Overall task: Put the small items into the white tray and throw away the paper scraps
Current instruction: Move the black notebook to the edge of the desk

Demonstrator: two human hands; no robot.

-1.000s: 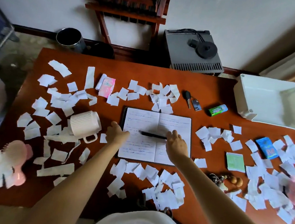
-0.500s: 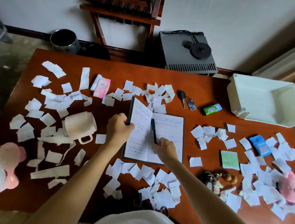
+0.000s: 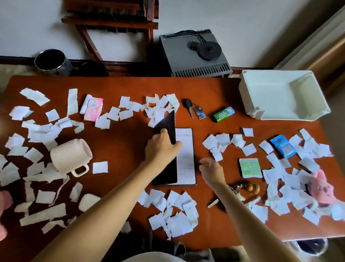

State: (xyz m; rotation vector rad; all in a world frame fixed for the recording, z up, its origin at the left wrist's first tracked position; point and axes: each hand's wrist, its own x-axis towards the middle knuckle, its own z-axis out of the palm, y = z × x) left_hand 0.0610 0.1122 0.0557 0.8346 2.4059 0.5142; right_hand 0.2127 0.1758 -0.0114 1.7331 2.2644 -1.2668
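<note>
With the notebook (image 3: pixel 183 158) cover gripped by the left hand (image 3: pixel 161 148) mid-surface, the right hand (image 3: pixel 211 170) empty and loosely curled, paper scraps (image 3: pixel 173 211) could be swept floorward, the white tray (image 3: pixel 283 96) standing far right

A second ago the notebook (image 3: pixel 183 158) lay flat and open with a pen across its pages; now its dark left cover (image 3: pixel 168 126) is swung up and over, nearly shut, gripped by the left hand (image 3: pixel 161 147). The pen no longer shows. The right hand (image 3: pixel 210 169) has come off the page and hovers, fingers loosely curled, just beside the notebook's right edge.
</note>
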